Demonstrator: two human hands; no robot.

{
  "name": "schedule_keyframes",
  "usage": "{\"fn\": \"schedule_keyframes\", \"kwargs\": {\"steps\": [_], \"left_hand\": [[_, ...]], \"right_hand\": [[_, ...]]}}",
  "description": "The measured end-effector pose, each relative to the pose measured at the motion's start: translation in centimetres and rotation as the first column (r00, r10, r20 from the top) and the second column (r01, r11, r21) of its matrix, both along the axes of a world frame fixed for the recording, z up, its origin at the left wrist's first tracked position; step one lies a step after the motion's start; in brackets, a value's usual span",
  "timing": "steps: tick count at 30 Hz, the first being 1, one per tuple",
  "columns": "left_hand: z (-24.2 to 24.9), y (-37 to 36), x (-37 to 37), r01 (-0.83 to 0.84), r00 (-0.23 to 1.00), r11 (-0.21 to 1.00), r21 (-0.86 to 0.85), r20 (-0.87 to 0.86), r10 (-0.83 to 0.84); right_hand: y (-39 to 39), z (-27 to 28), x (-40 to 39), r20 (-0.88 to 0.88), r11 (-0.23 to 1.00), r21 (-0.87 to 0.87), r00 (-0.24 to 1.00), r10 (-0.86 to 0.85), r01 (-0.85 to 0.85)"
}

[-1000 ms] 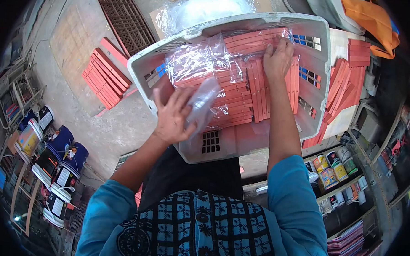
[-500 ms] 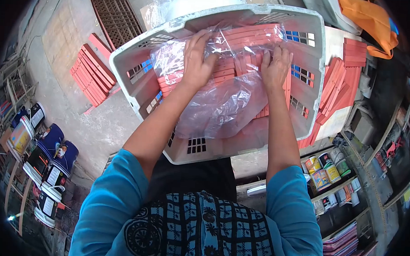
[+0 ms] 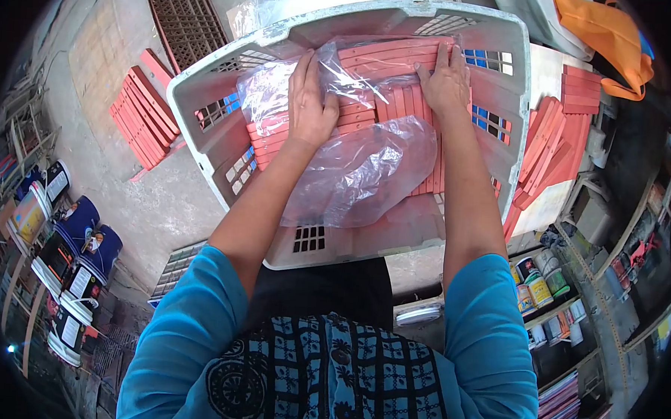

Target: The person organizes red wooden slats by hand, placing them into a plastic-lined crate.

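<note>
A pale plastic crate [image 3: 203, 147] holds bundles of red-painted slats [image 3: 406, 51], some lying crosswise and some lengthwise. Over them lies a clear plastic sheet [image 3: 367, 170], crumpled and shiny. My left hand [image 3: 310, 107] rests on the plastic over the left slats, fingers stretched out and thumb apart. At the right end of the slats is my right hand [image 3: 447, 83], its fingers extended and apart, touching the stack near the crate's right wall. Neither hand is closed around anything. The sheet's loose part bulges toward me between my forearms.
More red slats [image 3: 141, 119] lie on the floor at left, and others [image 3: 544, 155] are piled at right. Paint buckets [image 3: 98, 248] stand at lower left. Paint cans [image 3: 538, 286] sit on a shelf at right. An orange cloth bag [image 3: 605, 38] hangs at upper right.
My right hand has moved up toward the far end of the slats, its fingers straighter. My left hand has shifted slightly left and flattened. More slats show between my hands.
</note>
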State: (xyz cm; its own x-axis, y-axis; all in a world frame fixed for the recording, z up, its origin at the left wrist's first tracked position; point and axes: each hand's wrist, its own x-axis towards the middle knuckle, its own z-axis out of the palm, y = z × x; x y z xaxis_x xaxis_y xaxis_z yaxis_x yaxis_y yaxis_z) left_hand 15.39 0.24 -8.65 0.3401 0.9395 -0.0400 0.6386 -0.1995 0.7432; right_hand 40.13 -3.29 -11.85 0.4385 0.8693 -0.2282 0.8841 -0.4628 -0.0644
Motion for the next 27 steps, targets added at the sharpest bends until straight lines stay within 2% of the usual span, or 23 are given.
{"fn": "schedule_keyframes", "kwargs": {"steps": [4, 6, 8, 9, 11, 15, 18, 21, 24, 27], "left_hand": [[-0.2, -0.9, -0.1, -0.231, 0.969, 0.972, 0.042, -0.076, 0.234], [1.2, -0.6, -0.6, -0.166, 0.985, 0.980, 0.113, -0.033, 0.170], [1.6, -0.5, -0.6, -0.074, 0.997, 0.980, 0.185, 0.049, 0.066], [1.9, -0.5, -0.2, 0.045, 0.997, 0.988, 0.149, 0.051, -0.054], [3.0, -0.3, 1.1, 0.283, 0.955, 0.956, 0.078, 0.071, -0.289], [0.2, -1.3, 2.4, 0.472, 0.838, 0.881, 0.020, -0.319, -0.442], [-0.5, -0.6, 3.3, 0.497, 0.787, 0.867, -0.046, -0.397, -0.472], [-0.4, -0.6, 4.2, 0.477, 0.768, 0.875, -0.077, -0.448, -0.458], [-0.4, -0.9, 4.6, 0.460, 0.775, 0.885, -0.066, -0.456, -0.437], [-0.5, -1.0, 4.9, 0.458, 0.768, 0.886, -0.070, -0.470, -0.434]], "right_hand": [[0.6, -0.8, 0.6, -0.053, 0.997, 0.063, 0.998, -0.028, 0.031], [0.7, -1.1, 0.8, -0.106, 0.989, 0.134, 0.993, -0.048, 0.062], [1.3, 1.9, 0.8, -0.223, 0.955, 0.248, 0.969, -0.107, 0.162], [1.2, 3.3, 0.5, -0.285, 0.931, 0.295, 0.950, -0.130, 0.216], [0.3, 4.4, 0.7, -0.273, 0.915, 0.357, 0.958, -0.091, 0.188], [-2.3, 6.8, -0.1, -0.291, 0.872, 0.439, 0.953, -0.089, 0.216], [-4.5, 7.8, -0.9, -0.348, 0.857, 0.417, 0.924, -0.157, 0.302], [-6.5, 7.9, -1.3, -0.341, 0.856, 0.444, 0.933, -0.114, 0.267], [-7.2, 7.5, -1.4, -0.226, 0.842, 0.525, 0.974, -0.002, 0.124], [-6.8, 8.2, -1.5, -0.218, 0.849, 0.517, 0.976, 0.013, 0.104]]}}
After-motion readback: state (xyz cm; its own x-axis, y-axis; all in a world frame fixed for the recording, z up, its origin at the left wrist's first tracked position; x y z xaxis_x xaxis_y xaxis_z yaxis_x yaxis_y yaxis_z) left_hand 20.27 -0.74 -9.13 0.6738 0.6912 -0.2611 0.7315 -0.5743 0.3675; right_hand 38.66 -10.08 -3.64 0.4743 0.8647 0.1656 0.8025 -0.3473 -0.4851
